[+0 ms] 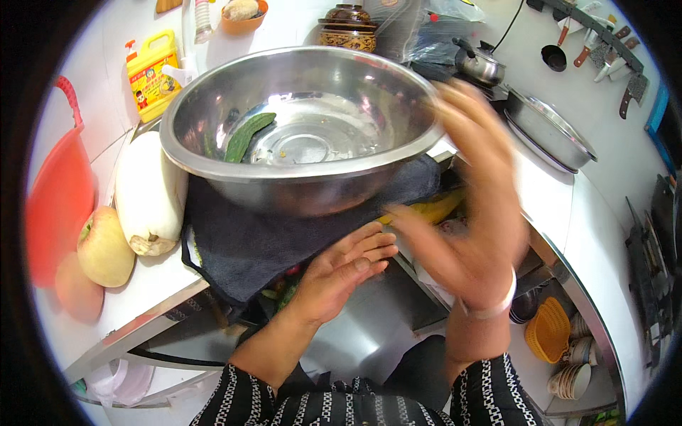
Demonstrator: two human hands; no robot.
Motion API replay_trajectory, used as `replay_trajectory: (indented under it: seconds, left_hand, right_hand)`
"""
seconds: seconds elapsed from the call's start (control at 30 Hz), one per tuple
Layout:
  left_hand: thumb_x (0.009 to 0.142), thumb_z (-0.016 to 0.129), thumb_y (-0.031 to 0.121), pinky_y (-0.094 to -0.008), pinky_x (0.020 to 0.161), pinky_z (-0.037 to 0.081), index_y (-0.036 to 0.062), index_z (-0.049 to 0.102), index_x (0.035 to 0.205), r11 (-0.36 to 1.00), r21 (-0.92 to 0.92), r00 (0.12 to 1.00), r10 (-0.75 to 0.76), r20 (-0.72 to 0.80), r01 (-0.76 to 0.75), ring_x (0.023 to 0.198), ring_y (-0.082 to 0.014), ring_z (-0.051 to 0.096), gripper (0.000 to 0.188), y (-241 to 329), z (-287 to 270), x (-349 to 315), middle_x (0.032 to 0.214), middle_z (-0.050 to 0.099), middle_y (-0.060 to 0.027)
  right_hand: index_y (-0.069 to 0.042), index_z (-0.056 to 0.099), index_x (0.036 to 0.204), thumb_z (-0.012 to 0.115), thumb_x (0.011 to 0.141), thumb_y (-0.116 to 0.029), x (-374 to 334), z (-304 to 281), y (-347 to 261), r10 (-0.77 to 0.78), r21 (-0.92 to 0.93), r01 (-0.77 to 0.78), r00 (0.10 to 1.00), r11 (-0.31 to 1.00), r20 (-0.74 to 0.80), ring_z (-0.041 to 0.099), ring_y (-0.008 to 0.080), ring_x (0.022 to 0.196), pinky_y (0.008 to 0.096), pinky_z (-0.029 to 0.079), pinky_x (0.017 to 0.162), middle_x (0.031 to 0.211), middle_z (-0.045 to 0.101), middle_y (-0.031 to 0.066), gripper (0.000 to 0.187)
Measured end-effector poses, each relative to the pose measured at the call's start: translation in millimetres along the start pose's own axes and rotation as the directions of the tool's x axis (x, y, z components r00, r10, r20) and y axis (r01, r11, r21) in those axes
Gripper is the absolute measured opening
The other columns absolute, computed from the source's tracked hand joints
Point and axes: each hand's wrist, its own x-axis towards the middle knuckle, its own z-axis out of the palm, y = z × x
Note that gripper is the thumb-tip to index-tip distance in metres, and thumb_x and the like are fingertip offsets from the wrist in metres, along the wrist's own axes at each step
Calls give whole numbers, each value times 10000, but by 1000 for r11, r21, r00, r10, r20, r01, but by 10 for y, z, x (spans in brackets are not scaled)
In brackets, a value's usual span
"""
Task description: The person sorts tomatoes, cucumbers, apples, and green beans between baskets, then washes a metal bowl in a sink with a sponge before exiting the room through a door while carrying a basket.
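At the surface's (pixel 555 190) front edge, steel bowl (pixel 305 193) sitting over dark cloth (pixel 249 228); left hand (pixel 342 268) hovering in front, blurred right hand (pixel 477 227) hanging beside, both grips wide.

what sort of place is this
Most likely a home kitchen: a cleaver hangs with other utensils, bowls stand stacked low down, and a large steel basin holds a cucumber-like green vegetable.

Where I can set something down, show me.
Bare white counter lies between the steel pan and the front edge, right of the right hand; a smaller patch separates apple from dark cloth. Crowded: left end, with white gourd and red container.
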Motion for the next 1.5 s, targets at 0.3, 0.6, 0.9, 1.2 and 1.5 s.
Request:
replay_trajectory:
  seconds: [0.3,0.6,0.9,1.2,1.5]
  left_hand:
    - [933,480,314,-463,1014,402,55,302,1417,993,-119,968,-19,-250,-12,1252,-305,440,577,-55,64,-232,1398,398,-174]
    - [919,474,468,-482,1009,404,80,324,1412,941,-71,898,-338,-281,332,1253,-310,440,646,-673,-553,-853,1396,407,-165]
    - [829,551,67,-384,792,535,-56,471,1220,714,-68,577,-614,-539,697,924,-259,629,418,-1158,-851,-1280,1083,593,-185]
    - [756,533,9,-359,561,521,-40,495,1168,757,-71,470,-473,-745,650,781,-242,627,416,-1597,-793,-1584,939,604,-144]
    - [811,503,8,-470,737,572,47,446,1241,783,-347,293,-542,-788,516,940,-261,625,436,-1507,-679,-2172,1090,578,-128]
  right_hand:
    - [-83,668,893,664,617,-128,-633,-783,-266,-28,-44,50,910,998,414,559,192,730,320,466,637,772,537,24,280]
    - [-66,648,967,643,696,-101,-2049,-1268,-919,245,-184,-163,685,969,686,556,142,755,260,458,611,789,525,1,273]
    - [-87,634,983,621,718,-165,-2909,-750,-691,248,-122,-367,320,922,914,562,206,889,319,464,760,901,568,26,276]
    - [-83,623,979,540,806,-143,-3530,40,-143,214,-213,-282,-26,935,976,599,286,959,422,470,849,1021,615,75,201]
    - [-49,571,1086,659,757,-150,-3170,721,235,68,54,-617,173,785,983,619,364,863,431,495,732,924,624,188,355]
